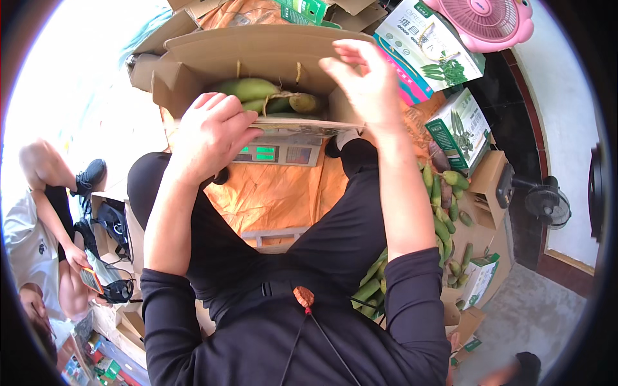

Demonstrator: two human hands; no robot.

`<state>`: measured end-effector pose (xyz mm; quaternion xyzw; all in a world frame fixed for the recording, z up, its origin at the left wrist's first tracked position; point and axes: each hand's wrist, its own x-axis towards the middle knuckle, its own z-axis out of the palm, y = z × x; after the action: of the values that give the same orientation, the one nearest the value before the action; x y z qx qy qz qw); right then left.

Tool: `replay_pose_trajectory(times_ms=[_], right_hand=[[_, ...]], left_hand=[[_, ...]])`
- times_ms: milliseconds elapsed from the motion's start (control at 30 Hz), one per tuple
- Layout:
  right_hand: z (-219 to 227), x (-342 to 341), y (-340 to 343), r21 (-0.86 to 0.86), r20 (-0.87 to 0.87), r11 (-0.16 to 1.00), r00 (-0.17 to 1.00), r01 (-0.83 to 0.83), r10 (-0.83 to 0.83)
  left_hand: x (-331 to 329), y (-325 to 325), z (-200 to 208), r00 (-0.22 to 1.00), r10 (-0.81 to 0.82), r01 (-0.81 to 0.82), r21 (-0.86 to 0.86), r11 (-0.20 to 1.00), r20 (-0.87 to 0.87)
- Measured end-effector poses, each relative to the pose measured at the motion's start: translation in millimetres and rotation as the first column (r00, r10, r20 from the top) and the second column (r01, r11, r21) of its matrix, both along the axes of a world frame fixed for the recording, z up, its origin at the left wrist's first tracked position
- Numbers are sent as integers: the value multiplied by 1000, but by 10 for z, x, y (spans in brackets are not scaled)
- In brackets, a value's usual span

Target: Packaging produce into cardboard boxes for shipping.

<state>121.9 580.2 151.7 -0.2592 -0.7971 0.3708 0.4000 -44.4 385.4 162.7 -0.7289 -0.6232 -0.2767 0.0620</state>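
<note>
A cardboard carton (270, 55) stands before me with its flaps raised. Inside lie several plump green vegetables (244, 89), one with a yellowish end; their exact kind is unclear. My left hand (215, 128) has its fingers curled over the carton's near edge, at the left side. Above the right end of the carton is my right hand (367, 83), fingers stretched out and apart, with nothing seen in it; whether it touches the flap I cannot tell. Under the carton, a weighing scale (299, 155) shows lit green digits, partly covered by the box.
Long green vegetables (444, 212) lie heaped to my right, beside white and green printed boxes (460, 128). A pink fan (483, 22) is at the upper right, a black fan (547, 202) at the right wall. At left sits another person (42, 238) holding a phone-like device.
</note>
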Motion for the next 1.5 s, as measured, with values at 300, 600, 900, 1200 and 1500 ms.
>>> replay_pose_trajectory(times_ms=[300,600,900,1200,1500], right_hand=[[-407,788,380,-531,123,821,977,212,-173],[-269,734,324,-557,96,807,980,198,-175],[-290,725,335,-552,94,814,984,180,-154],[-307,751,362,-534,101,829,986,169,-136],[-296,763,365,-536,93,829,987,159,-129]], left_hand=[[1,30,-37,999,39,-38,43,998,-20],[1,48,-38,995,87,-86,10,996,-51],[15,67,-46,996,78,-77,22,997,-46],[15,69,-32,996,80,-80,14,997,-42],[3,71,-32,993,108,-106,33,994,-44]])
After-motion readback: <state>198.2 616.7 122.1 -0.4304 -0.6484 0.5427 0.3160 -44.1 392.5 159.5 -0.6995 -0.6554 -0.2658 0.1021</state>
